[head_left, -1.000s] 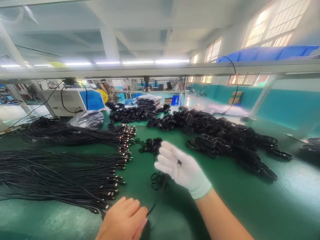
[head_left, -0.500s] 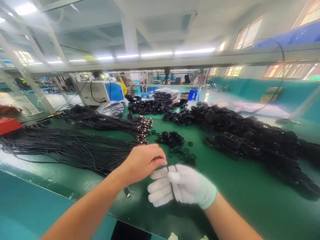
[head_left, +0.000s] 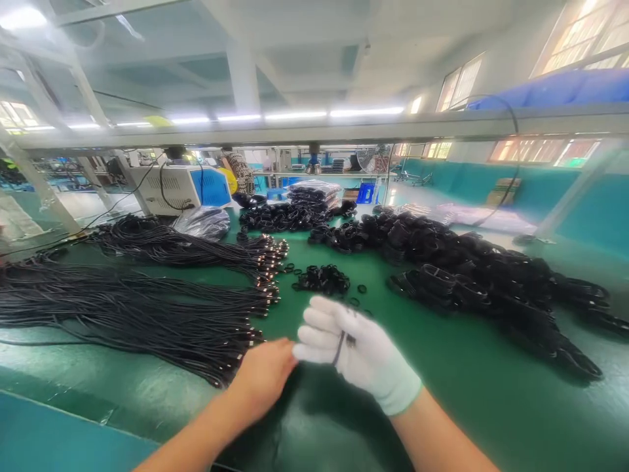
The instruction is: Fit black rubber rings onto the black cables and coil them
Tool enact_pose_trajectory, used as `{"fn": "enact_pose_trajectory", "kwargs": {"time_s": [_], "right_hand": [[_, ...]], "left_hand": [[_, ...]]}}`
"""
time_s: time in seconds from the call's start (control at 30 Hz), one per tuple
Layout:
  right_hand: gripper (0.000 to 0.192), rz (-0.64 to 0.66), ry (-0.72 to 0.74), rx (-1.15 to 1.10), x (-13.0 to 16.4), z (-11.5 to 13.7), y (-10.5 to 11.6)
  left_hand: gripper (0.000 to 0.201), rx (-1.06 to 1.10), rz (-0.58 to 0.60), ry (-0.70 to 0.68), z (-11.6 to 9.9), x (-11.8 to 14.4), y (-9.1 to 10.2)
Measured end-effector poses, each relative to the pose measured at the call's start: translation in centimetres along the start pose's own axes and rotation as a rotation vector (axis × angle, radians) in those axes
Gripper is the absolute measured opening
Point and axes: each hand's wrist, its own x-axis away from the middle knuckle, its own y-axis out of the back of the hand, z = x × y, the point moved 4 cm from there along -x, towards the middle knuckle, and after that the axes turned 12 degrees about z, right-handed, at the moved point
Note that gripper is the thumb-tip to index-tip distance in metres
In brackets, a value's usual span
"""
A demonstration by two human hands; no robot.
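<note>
A short stretch of black cable crosses the palm of my right hand, which wears a white glove and is closed round it. The rest of that cable is hidden by the glove. My bare left hand is just to the left, its fingers curled and near the gloved fingertips; whatever it may hold is out of sight. Beyond the gloved hand lies a small heap of black rings. Long black cables with metal-tipped plugs are spread to the left of my hands.
A large pile of coiled black cables covers the right side of the green table. Further back are more black coils, a clear plastic bag and a white and blue machine. A shelf beam runs overhead.
My left hand has moved down and left, off the upper end of the cable. The gloved fingers have curled and tilted upward. The whole view has shifted slightly.
</note>
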Motion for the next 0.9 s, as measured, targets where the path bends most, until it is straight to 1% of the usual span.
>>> {"fn": "enact_pose_trajectory", "kwargs": {"time_s": [0.03, 0.07, 0.1, 0.13, 0.2, 0.23, 0.3, 0.33, 0.37, 0.43, 0.5, 0.53, 0.57, 0.67, 0.73, 0.8, 0.9], "right_hand": [[0.019, -0.031, 0.031, 0.016, 0.0, 0.1, 0.3], [0.016, -0.057, 0.035, 0.043, 0.0, 0.0, 0.6], [0.012, -0.074, 0.016, 0.076, 0.0, -0.5, 0.8], [0.013, -0.071, -0.026, 0.109, 0.1, -1.1, 1.0], [0.025, 0.000, -0.155, 0.148, 0.4, -2.7, 1.0], [0.033, 0.050, -0.227, 0.151, 0.7, -3.5, 0.9], [0.043, 0.128, -0.349, 0.124, 1.1, -4.8, 0.5], [0.047, 0.145, -0.387, 0.101, 1.3, -5.2, 0.4], [0.050, 0.149, -0.411, 0.074, 1.4, -5.4, 0.2], [0.053, 0.156, -0.423, 0.018, 1.5, -5.7, -0.1], [0.054, 0.173, -0.393, -0.010, 1.4, -5.5, -0.4], [0.055, 0.182, -0.357, -0.009, 1.3, -5.3, -0.5], [0.056, 0.182, -0.311, 0.003, 1.1, -4.9, -0.6], [0.051, 0.140, -0.181, 0.044, 0.8, -3.3, -0.6], [0.044, 0.068, -0.118, 0.073, 0.7, -2.0, -0.5], [0.040, 0.003, -0.080, 0.113, 0.6, -0.9, -0.3], [0.036, -0.078, -0.051, 0.188, 0.5, 0.1, 0.1]], "left_hand": [[0.022, -0.093, 0.005, -0.004, -0.8, 0.9, -0.3], [0.021, -0.204, 0.014, -0.023, -1.9, 1.7, -0.2], [0.019, -0.293, 0.016, -0.061, -3.0, 2.3, 0.3], [0.019, -0.368, -0.011, -0.113, -4.1, 2.6, 1.3], [0.020, -0.440, -0.082, -0.209, -5.5, 2.6, 4.1], [0.021, -0.435, -0.095, -0.249, -5.8, 2.4, 5.6], [0.021, -0.338, -0.066, -0.279, -5.5, 1.4, 7.9], [0.019, -0.251, -0.030, -0.274, -5.1, 0.9, 8.6], [0.017, -0.140, 0.011, -0.261, -4.5, 0.4, 8.9], [0.011, 0.116, 0.091, -0.236, -3.4, -0.4, 8.4], [0.012, 0.336, 0.142, -0.226, -2.0, -0.9, 6.9], [0.016, 0.400, 0.146, -0.215, -1.3, -1.1, 6.1], [0.020, 0.411, 0.134, -0.192, -0.4, -1.3, 5.4], [0.028, 0.274, 0.068, -0.087, 2.2, -1.3, 3.7], [0.029, 0.171, 0.032, -0.030, 3.1, -0.8, 3.1], [0.030, 0.056, 0.014, 0.005, 2.7, 0.2, 2.5], [0.027, -0.178, -0.001, 0.040, 0.2, 1.9, 1.1]]}}
